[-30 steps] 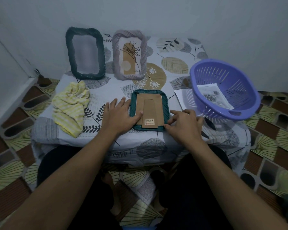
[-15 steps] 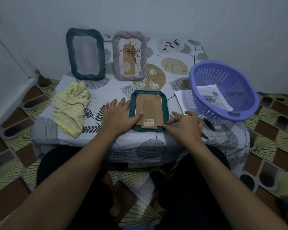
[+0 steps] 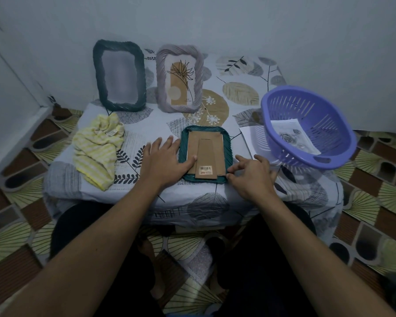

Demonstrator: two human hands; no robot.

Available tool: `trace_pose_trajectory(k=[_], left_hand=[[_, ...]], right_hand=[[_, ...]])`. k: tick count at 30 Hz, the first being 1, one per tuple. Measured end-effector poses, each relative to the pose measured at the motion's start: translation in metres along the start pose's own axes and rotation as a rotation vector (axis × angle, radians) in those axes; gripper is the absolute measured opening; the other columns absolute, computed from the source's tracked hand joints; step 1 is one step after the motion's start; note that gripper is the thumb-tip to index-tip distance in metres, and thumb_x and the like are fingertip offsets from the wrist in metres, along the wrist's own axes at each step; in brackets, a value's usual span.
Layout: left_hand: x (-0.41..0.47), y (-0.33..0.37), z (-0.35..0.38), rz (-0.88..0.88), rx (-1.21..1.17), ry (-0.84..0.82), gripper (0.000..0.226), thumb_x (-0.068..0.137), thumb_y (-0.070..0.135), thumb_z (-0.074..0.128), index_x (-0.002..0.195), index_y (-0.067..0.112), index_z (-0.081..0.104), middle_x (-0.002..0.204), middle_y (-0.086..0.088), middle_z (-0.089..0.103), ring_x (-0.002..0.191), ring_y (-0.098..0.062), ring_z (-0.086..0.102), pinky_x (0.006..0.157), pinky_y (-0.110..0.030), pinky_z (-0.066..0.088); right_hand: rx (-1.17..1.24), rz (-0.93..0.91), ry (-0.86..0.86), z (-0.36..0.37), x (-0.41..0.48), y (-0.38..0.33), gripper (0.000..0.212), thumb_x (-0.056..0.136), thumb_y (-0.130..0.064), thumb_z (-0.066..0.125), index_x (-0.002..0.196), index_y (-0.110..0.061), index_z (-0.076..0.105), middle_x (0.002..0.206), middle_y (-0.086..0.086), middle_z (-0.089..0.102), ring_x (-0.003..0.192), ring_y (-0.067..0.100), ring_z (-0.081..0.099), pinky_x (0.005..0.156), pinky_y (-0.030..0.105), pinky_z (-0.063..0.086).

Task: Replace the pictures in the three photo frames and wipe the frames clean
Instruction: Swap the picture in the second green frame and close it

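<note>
Head view: the right hand (image 3: 253,177) lay low beside the teal photo frame (image 3: 228,146) a second ago. It has now lifted, fingers bent and fanned, with thumb and forefinger at the frame's near right corner. Whether they have a tab nipped I cannot tell. The left hand (image 3: 164,160) has stayed flat along the frame's left side, its thumb pressing the cardboard backing (image 3: 193,145).

The frame lies face down near the counter (image 3: 146,124) front edge, so I judge the backing is about to be opened.

There is little room on the right: a paper sheet (image 3: 249,138) and the purple basket (image 3: 329,115), holding a print (image 3: 293,138), sit close by. The yellow striped cloth (image 3: 96,152) lies left. Behind, the dark frame (image 3: 119,75) and the mauve frame (image 3: 180,77) lean upright, with bare cloth between them and the teal one.
</note>
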State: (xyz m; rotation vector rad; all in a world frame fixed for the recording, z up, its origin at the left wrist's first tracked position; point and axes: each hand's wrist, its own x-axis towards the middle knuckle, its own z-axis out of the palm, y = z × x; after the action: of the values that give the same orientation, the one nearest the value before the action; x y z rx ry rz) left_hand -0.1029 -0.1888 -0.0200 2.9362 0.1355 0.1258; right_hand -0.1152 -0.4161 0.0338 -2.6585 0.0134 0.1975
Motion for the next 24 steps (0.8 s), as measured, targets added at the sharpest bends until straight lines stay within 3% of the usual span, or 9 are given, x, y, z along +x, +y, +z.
trace_pose_trajectory(k=[7,11,19,24], left_hand=[[-0.0006,0.0006,-0.0014,0.0,-0.008,0.002,0.088,0.087,0.082,0.019,0.156,0.027,0.027,0.162,-0.004,0.029,0.149,-0.031,0.022,0.121,-0.055,0.014],[-0.0016,0.0015,-0.0026,0.001,-0.007,0.001,0.088,0.088,0.081,0.02,0.156,0.025,0.026,0.162,-0.004,0.029,0.149,-0.031,0.022,0.121,-0.055,0.014],[-0.0021,0.0018,-0.0043,0.0,-0.019,-0.002,0.086,0.089,0.081,0.022,0.156,0.027,0.026,0.163,-0.004,0.028,0.15,-0.031,0.021,0.121,-0.054,0.013],[-0.0017,0.0021,-0.0039,0.0,-0.012,-0.01,0.089,0.088,0.082,0.02,0.156,0.026,0.025,0.163,-0.005,0.028,0.15,-0.031,0.021,0.121,-0.055,0.013]], right_hand=[[-0.072,-0.053,-0.004,-0.002,0.0001,0.003,0.013,0.087,-0.041,0.069,0.099,-0.039,0.072,0.148,-0.021,0.047,0.147,0.019,0.016,0.109,0.043,0.018],[-0.064,-0.038,0.022,-0.0019,-0.004,0.0061,0.013,0.085,-0.048,0.07,0.088,-0.036,0.073,0.149,-0.02,0.046,0.145,0.017,0.018,0.108,0.042,0.016],[-0.122,-0.128,0.029,-0.0018,-0.0059,-0.0016,0.014,0.088,-0.034,0.067,0.075,-0.039,0.065,0.147,-0.024,0.046,0.145,0.018,0.016,0.103,0.04,0.018],[-0.243,-0.235,0.006,-0.0055,-0.0025,-0.0006,0.01,0.089,-0.034,0.063,0.082,-0.036,0.07,0.151,-0.025,0.039,0.147,0.02,0.012,0.102,0.04,0.02]])
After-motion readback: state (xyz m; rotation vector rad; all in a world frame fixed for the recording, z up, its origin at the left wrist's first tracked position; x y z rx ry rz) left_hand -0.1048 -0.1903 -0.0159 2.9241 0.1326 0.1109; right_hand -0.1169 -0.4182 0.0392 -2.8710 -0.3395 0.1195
